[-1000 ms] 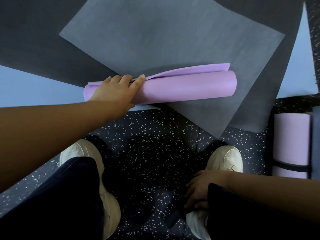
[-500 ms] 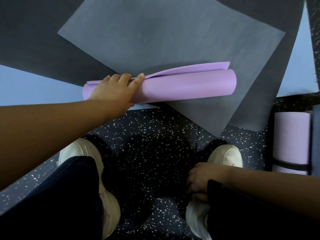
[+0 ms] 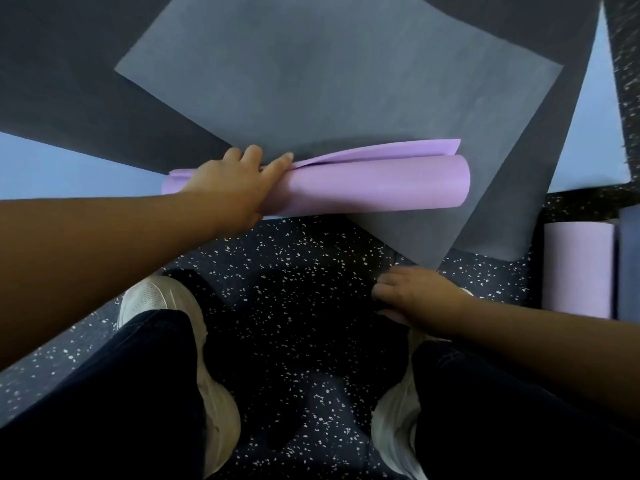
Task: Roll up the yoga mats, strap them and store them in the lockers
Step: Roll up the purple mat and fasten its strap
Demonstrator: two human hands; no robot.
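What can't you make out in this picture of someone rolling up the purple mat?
Head view only:
- Right hand: fingers curl downward, hiding whether they hold anything.
- Purple mat: the left hand covers part of it.
- Second purple roll: any strap is not visible.
- Lockers: outside the frame.

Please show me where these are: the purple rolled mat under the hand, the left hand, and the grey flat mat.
purple rolled mat (image 3: 381, 185): head view, middle of the roll's outer surface.
left hand (image 3: 228, 181): head view, back of the hand.
grey flat mat (image 3: 346, 81): head view, bare centre.
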